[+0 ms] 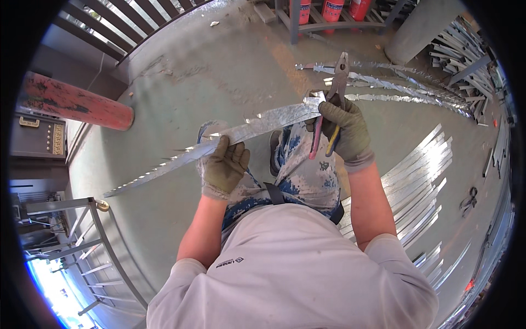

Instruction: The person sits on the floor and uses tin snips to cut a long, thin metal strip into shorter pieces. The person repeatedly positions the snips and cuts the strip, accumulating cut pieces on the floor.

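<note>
A long, thin sheet-metal strip (263, 122) with jagged tabs along its upper edge slants across in front of me, its far-left end low over the floor. My left hand (226, 169), in an olive work glove, is closed on the strip's lower edge near its middle. In my gloved right hand (348, 127) is a pair of pliers (341, 77), jaws pointing up and away, with one pinkish-red and one yellow-and-dark handle hanging below the fingers. The strip's right end meets the right hand's fingers; whether they also pinch it is partly hidden.
Several twisted, notched strips (394, 97) lie on the floor ahead right. Flat shiny strips (411, 183) are spread beside my right arm. A red post (82, 101) and a metal frame (104, 236) stand left. Red fire extinguishers (332, 10) stand in a rack at the back.
</note>
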The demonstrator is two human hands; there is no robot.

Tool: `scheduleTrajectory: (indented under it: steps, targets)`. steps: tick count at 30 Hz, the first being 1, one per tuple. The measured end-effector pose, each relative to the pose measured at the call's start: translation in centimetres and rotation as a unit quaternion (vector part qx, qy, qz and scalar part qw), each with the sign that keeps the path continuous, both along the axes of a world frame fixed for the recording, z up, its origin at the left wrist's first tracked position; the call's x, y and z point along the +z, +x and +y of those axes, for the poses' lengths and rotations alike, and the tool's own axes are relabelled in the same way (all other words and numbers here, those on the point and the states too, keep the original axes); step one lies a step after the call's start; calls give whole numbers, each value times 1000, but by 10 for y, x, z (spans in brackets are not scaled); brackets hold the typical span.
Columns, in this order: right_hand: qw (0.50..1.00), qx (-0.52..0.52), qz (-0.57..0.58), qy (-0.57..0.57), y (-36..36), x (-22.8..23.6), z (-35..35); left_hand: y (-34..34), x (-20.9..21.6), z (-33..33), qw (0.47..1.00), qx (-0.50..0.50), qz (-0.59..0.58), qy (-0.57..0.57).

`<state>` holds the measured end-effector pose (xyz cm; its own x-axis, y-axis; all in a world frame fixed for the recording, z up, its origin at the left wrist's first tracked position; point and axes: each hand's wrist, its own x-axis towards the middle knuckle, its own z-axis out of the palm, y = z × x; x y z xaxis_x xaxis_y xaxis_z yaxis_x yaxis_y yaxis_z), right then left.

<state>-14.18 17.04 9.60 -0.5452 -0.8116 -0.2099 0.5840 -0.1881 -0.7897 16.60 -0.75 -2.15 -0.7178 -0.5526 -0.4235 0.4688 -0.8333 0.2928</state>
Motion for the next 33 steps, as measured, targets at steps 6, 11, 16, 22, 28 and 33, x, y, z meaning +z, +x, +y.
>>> scheduleTrajectory:
  steps: [6, 11, 16, 22, 28, 33]
  targets:
    - [1000, -12, 9, 20, -7, -18, 9, -8, 36, 15, 980, -134, -150, -2]
    - [998, 7, 31, 45, -23, -30, 10, -18, 93, 35, 776, -94, -422, -459]
    - [1000, 16, 11, 16, -26, -33, 8, -81, 158, 36, 435, 13, -326, -839]
    - [998, 41, 21, 38, -25, -19, 13, -136, 190, -8, 318, -101, -301, -894]
    - [997, 36, 50, 37, -8, -17, 5, -175, 177, -69, 487, -561, -172, -647]
    - [998, 3, 45, 50, -2, -15, 8, -206, 196, -58, 369, -598, -199, -683]
